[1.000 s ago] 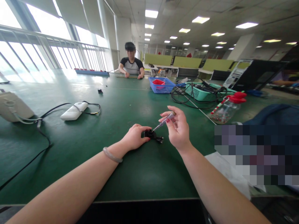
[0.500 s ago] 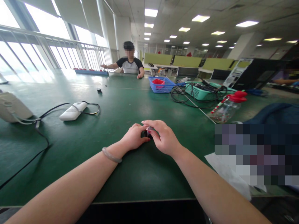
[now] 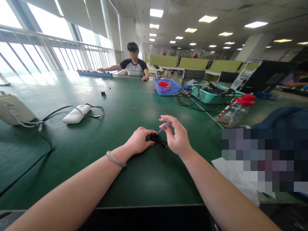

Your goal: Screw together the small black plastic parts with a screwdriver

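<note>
Some of black block [image 3: 156, 138] is being hidden by pinching left hand [image 3: 138, 141]; screwdriver [image 3: 162, 128] is being pinched by right hand [image 3: 177, 135], slanting down-left toward block, tip unclear.

Readable text: none in view
Red decorations [image 3: 195, 55] beyond the blue plastic basket [image 3: 167, 91]: too small for any characters to be read
White rounded device [image 3: 76, 114], left of the basket and nearer: no print legible
Clear bottle [image 3: 234, 113], right of the basket and nearer: red marks, no lettering legible
Computer tower [image 3: 267, 77], farther right of the basket: markings too blurred
Small black device [image 3: 155, 138], nearer than the basket: too small for any label to show
</note>
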### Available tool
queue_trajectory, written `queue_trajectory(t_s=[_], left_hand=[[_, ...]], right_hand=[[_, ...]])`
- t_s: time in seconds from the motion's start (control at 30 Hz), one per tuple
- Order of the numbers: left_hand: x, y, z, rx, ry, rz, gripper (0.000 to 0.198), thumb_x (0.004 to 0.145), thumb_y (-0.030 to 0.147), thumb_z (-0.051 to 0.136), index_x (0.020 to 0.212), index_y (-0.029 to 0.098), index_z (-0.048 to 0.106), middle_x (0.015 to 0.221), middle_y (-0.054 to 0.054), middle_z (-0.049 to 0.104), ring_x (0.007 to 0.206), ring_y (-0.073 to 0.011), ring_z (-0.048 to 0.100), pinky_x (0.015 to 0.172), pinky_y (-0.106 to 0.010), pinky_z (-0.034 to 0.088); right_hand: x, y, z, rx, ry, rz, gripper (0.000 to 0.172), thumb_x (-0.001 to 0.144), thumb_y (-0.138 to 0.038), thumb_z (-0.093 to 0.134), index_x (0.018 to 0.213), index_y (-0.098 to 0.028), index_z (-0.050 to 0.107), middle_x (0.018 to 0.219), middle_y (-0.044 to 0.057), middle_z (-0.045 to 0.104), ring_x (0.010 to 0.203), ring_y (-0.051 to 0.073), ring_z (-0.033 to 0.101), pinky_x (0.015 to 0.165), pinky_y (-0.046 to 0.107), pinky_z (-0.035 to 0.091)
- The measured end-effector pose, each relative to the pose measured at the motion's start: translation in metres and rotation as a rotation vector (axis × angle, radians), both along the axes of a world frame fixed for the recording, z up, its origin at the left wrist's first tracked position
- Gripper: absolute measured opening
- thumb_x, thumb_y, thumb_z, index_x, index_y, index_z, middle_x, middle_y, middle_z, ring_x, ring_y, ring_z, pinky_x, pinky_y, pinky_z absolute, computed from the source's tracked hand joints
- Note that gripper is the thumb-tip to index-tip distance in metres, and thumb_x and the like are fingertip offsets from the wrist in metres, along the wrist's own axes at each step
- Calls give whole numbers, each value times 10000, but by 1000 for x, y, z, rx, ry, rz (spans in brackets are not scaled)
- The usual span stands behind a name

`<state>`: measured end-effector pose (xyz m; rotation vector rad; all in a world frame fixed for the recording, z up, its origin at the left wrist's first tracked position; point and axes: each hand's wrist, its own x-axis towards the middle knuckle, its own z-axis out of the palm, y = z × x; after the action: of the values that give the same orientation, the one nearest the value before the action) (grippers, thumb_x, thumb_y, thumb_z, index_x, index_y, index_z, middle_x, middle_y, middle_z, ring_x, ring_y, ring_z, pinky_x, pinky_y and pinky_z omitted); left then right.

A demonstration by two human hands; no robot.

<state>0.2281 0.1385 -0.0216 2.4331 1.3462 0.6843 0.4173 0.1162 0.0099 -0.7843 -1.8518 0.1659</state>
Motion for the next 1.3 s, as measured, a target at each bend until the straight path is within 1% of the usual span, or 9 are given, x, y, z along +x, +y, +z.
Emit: queue_trajectory(t_s=[0.3,0.5,0.6,0.73,0.83,0.9,1.03,1.2,1.3], left_hand=[[1,0,-1,42,10,-52,436,800,290,672,1232,241,632,1129,-49,717,1075,-255,625,996,-391,475],[2,-4,5,39,-22,-50,428,848,224,607,1276,225,592,1212,-63,672,1135,-242,585,1045,-404,446],[1,-6,9,91,-42,-9,411,880,199,548,1289,222,580,1236,-73,636,1156,-240,554,1067,-404,424],[-5,-5,8,134,36,152,441,914,190,451,1334,274,553,1194,-93,600,1104,-260,548,1016,-432,442],[-10,-4,4,81,182,249,482,902,193,433,1345,343,547,1146,-98,584,1030,-285,548,908,-445,480],[-13,-5,2,33,260,258,487,885,191,436,1319,365,571,1137,-100,581,1016,-297,543,861,-444,487],[-13,-9,6,11,314,244,465,861,192,462,1268,360,609,1183,-95,596,1084,-315,530,910,-478,463],[-5,-14,11,-3,187,205,345,929,374,431,1143,222,656,1203,-102,636,1167,-295,535,1049,-476,401],[3,-15,10,14,87,87,500,907,520,468,1305,224,532,1388,-103,536,1322,-297,433,1127,-481,331]], right_hand=[[-1,6,0,-141,-57,-45,356,898,-161,517,1225,-291,569,1062,26,699,849,170,664,872,371,537],[5,14,-5,-217,130,2,351,906,-252,545,1254,-298,528,1015,18,684,807,159,668,843,374,559],[10,18,-4,-207,392,25,387,909,-298,545,1288,-294,463,999,22,664,783,159,671,810,381,577],[25,24,2,-184,626,-36,338,891,-284,539,1222,-287,471,884,-2,630,667,139,630,688,345,574],[37,32,2,-303,592,-42,296,847,-257,569,1141,-255,530,782,-22,600,585,121,580,575,299,532],[41,36,0,-387,556,-24,302,820,-252,588,1120,-242,552,742,-31,592,560,115,561,539,287,509],[40,40,-7,-501,505,34,342,787,-283,620,1120,-230,561,729,-34,604,546,119,569,535,299,509],[33,39,-11,-549,466,61,387,750,-333,681,1101,-232,550,794,-18,654,595,145,638,622,347,558],[32,40,-10,-571,514,82,391,705,-329,724,1038,-231,545,802,-18,667,623,155,660,656,359,574]])
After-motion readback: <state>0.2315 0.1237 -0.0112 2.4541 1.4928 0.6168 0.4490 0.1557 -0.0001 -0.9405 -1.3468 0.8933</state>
